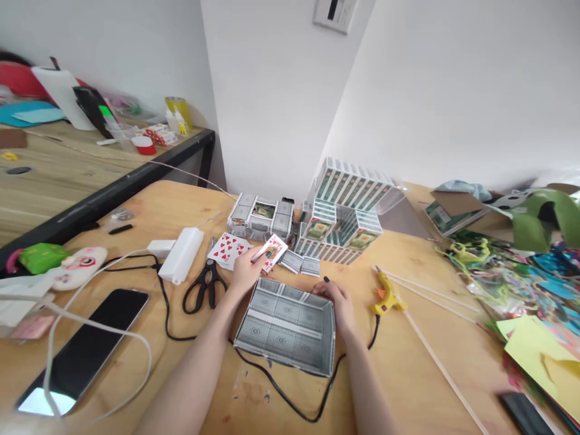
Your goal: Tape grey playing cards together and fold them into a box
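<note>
My left hand (245,270) is closed on playing cards (275,249), with a red-suited face card on top, held above the far left corner of an open box built from playing cards (283,323). My right hand (338,301) has its fingers curled at the far right corner of that box, apparently gripping its wall; they are partly hidden. Face-up heart cards (229,251) lie beyond my left hand. Folded grey card pieces (301,263) lie behind the box. Farther back sits a second card-built structure (260,217).
Black scissors (206,287), a white power adapter (182,255) and a phone (90,347) lie left. Stacked card packs (338,211) stand at the back. A yellow glue gun (387,294) is right, its black cord (290,399) looping before the box. Craft scraps (525,284) cover the far right.
</note>
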A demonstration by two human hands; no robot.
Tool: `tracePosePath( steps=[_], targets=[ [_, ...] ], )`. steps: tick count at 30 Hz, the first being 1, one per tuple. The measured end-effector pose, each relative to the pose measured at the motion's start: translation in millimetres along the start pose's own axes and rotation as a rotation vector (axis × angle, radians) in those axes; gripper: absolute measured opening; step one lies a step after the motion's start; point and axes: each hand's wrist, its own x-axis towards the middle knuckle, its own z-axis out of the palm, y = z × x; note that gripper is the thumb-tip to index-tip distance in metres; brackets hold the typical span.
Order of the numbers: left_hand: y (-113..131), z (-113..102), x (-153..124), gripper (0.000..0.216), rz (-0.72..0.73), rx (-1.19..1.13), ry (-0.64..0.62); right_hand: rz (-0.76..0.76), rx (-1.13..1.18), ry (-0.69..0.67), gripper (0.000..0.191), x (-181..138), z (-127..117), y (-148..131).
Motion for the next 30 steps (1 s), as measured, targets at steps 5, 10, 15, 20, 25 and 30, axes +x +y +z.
tracePosePath(
  steps=[5, 10, 15, 20, 25, 30],
  targets=[
    [3.0, 0.3, -1.6, 0.032, 0.064, -0.025, -0.24, 0.106, 0.153, -0.139, 0.035, 29.9, 3.2, 0.6],
    [2.6, 1.9, -5.7, 0.031, 0.107, 0.001, -0.439, 0.004, 0.09, -0.308, 0.046, 40.3, 16.6, 4.6],
    [3.3, 11.3, -10.3, 0.028, 0.171, 0.098, -0.454, -0.075, -0.1, -0.317, 0.023, 30.7, 22.4, 1.0],
    [-0.3, 17.2, -7.9, 0.027, 0.414, 0.312, -0.089, -0.117, -0.067, -0.13, 0.023, 28.9, 19.8, 1.4],
    [-12.6, 22.8, 0.4, 0.036, 0.611, 0.527, -0.196, -0.143, 0.085, 0.11, 0.027, 37.6, 12.9, 4.2],
    [-15.5, 27.9, 1.9, 0.03, 0.595, 0.659, -0.235, -0.142, 0.009, 0.144, 0.042, 39.5, 13.3, 4.8]
  ],
)
